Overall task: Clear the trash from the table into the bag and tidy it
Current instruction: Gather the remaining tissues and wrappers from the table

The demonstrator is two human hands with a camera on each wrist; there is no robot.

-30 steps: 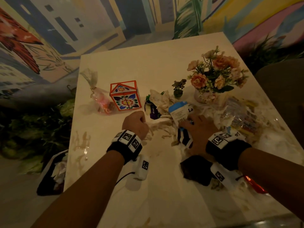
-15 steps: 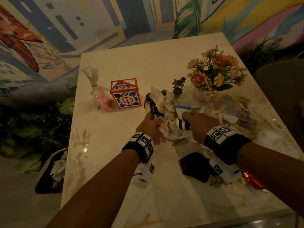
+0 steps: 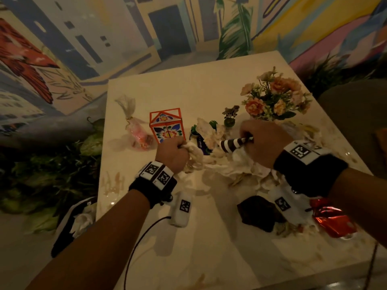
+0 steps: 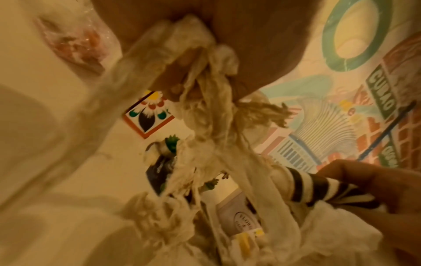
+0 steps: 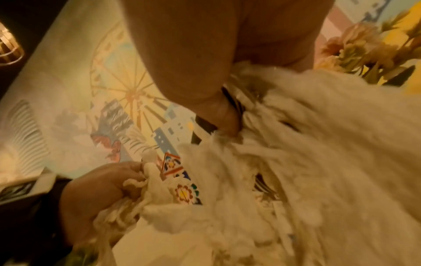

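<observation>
My left hand (image 3: 174,152) (image 4: 182,59) (image 5: 102,190) grips a bunch of crumpled white tissue (image 3: 193,152) (image 4: 205,115) (image 5: 154,194) above the middle of the table. To its right, my right hand (image 3: 261,141) (image 4: 364,187) (image 5: 218,111) holds a black-and-white striped wrapper (image 3: 232,144) (image 4: 318,189) together with more tissue (image 3: 243,166) (image 5: 318,144). The tissue hangs between the two hands down to a pile on the table (image 3: 188,237). A black bag (image 3: 67,225) with tissue in it sits on the floor at the table's left edge.
An orange floral box (image 3: 166,126), a clear candy pouch (image 3: 136,130), small potted plants (image 3: 229,117) and a flower vase (image 3: 274,99) stand behind the hands. A dark brown wrapper (image 3: 259,212), a red foil wrapper (image 3: 333,218) and clear packets (image 3: 314,132) lie at the right.
Both hands have closed on the trash and lifted it off the table. The striped wrapper moved from the tabletop into my right hand; the left hand shifted right and gathered tissue.
</observation>
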